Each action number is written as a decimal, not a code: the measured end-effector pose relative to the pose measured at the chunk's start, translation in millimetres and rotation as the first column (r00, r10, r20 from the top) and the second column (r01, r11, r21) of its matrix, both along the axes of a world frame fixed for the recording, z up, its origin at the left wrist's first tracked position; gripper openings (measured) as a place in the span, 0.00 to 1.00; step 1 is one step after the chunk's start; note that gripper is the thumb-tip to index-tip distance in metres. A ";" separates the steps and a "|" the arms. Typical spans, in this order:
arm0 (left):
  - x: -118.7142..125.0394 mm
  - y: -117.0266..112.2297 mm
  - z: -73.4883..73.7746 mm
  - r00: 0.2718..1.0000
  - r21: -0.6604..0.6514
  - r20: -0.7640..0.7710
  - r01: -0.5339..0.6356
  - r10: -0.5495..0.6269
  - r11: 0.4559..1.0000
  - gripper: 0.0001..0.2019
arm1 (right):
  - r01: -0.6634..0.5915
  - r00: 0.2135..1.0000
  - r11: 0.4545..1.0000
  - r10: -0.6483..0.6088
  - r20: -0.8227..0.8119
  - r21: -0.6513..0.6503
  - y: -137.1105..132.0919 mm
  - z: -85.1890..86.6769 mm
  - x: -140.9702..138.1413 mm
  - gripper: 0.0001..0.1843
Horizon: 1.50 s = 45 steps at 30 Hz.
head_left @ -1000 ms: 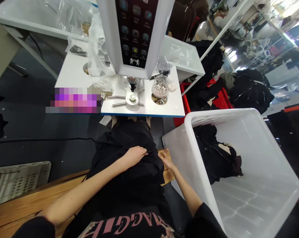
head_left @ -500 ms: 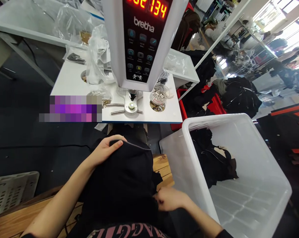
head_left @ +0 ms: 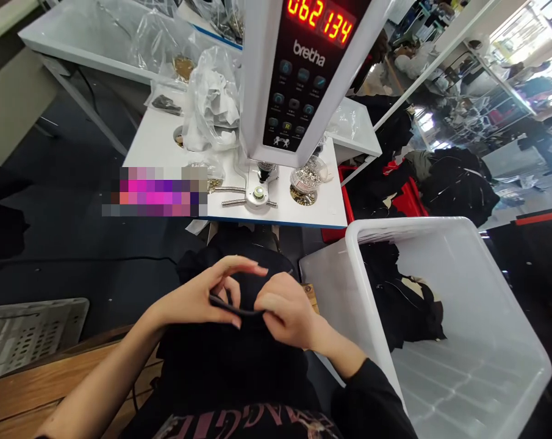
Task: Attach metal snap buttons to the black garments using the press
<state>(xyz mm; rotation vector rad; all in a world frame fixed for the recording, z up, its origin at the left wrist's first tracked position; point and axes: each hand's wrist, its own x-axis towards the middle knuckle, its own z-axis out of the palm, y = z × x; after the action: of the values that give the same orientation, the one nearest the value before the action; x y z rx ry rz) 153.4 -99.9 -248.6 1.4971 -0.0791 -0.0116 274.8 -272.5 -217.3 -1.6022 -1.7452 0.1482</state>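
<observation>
A black garment [head_left: 230, 360] lies bunched on my lap, in front of a white press machine [head_left: 298, 73] with a red digit display. My left hand [head_left: 202, 299] pinches the garment's folded edge between thumb and fingers. My right hand [head_left: 287, 311] grips the same edge from the right, fingers curled over it. The two hands nearly touch above the cloth. The machine's metal die [head_left: 258, 194] sits on the white table [head_left: 175, 146] just beyond my hands.
A large white plastic bin [head_left: 444, 341] holding black clothes stands at my right. A clear bowl of small metal studs [head_left: 308, 177] and plastic bags [head_left: 209, 103] are on the table. A wooden bench [head_left: 47, 390] and a grey crate [head_left: 24, 335] are at left.
Both hands came together on the garment's edge: the left drew back from the far side, the right rose from my lap. The camera view shifted a little to the left.
</observation>
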 end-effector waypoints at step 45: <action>33.9 -25.3 -0.5 0.847 0.543 0.120 -0.494 0.519 0.680 0.12 | 0.074 0.734 0.900 -0.340 -0.588 -0.429 -11.4 -12.7 60.5 0.19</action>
<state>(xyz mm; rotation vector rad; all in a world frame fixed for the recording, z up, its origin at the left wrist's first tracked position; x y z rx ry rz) 187.4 -125.2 -249.1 2.0657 0.4212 0.4209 335.3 -283.9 -230.0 -1.7191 -1.0056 0.8796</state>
